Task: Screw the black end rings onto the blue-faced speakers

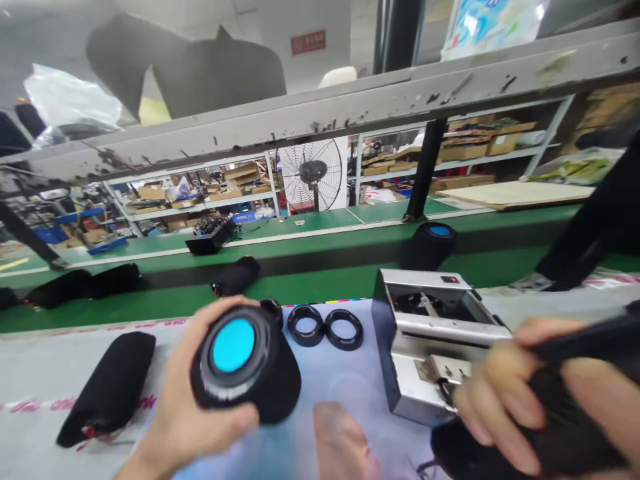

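Black cylinder [270,383] is sitting in the left hand [187,403], which is gripping its sides; two rings [306,341] are lying just behind. Right hand [515,393] is clutching some dark thing [557,417], kinda blurry, by the metal machine [435,350].

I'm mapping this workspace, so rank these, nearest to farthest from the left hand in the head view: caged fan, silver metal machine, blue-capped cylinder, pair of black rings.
1. Blue-capped cylinder: in the left hand.
2. Pair of black rings: right of the cylinder.
3. Silver metal machine: farther right.
4. Caged fan: centre, far background.
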{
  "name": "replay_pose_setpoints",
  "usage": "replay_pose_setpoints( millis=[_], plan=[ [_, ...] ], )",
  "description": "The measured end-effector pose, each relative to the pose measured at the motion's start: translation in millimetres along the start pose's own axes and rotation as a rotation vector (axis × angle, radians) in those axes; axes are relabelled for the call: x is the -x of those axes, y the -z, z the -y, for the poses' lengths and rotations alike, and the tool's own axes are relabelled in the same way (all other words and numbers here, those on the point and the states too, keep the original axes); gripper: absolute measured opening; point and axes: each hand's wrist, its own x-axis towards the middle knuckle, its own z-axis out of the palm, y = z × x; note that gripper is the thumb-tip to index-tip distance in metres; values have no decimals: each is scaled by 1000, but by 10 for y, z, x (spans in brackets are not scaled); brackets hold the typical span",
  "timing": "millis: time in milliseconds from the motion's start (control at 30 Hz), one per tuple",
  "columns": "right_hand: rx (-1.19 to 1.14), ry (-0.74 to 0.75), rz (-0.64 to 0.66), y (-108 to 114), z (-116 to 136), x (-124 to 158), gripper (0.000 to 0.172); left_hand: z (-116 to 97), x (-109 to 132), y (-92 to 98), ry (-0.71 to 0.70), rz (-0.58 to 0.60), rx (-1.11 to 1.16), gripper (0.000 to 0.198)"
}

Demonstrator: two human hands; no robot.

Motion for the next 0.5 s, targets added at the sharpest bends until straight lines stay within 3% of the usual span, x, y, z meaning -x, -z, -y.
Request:
replay_pose_setpoints(
  millis=[33,100,200,333,500],
  plan=[
    [10,-51,56,-184,18,46,42,52,246,-5,28,-11,-2,91],
    [127,-146,112,-467,19,99,52,170,656,-63,215,-19,25,82],
    [550,-247,188,-735,-109,100,53,326,972,-220,451,50,197,61],
    [953,-327,310,-952,-519,-8,31,454,949,-398,539,130,366,40],
    [1321,-313,233,-1025,-999,-255,30,486,857,-447,493,167,437,43]
  ],
)
